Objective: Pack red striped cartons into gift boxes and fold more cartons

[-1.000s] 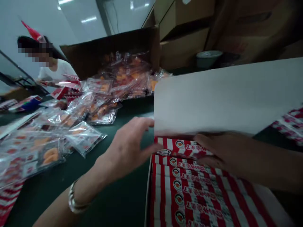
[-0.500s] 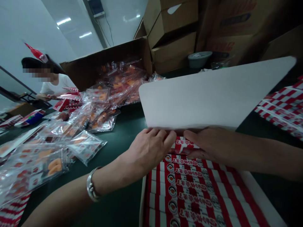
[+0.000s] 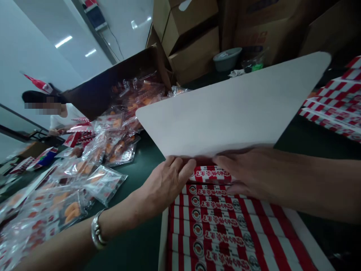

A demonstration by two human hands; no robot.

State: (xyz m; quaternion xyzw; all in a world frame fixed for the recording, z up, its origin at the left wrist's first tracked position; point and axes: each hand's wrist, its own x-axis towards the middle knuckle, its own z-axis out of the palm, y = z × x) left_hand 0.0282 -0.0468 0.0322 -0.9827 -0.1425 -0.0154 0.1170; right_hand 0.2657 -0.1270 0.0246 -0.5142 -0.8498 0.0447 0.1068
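The far packet, red and white, lies at the far end of the white-walled carton, against the foot of the raised flap. Its left end is covered by the left hand, whose fingers are bent over the top edge; whether anything is gripped there cannot be told. Its right part is held by the right hand, with the fingers closed about it from the far and near sides; its right end is hidden by that hand. The rest of the carton is filled by a row of matching packets, packed side by side.

Much of the bench behind is blocked from view by the flap. To the left, clear bags with orange rings are spread in a heap, running back to an open brown box. Beyond the flap, a grey bowl is set beside stacked cartons. At right, a striped stack is seen. A co-worker is seated far left.
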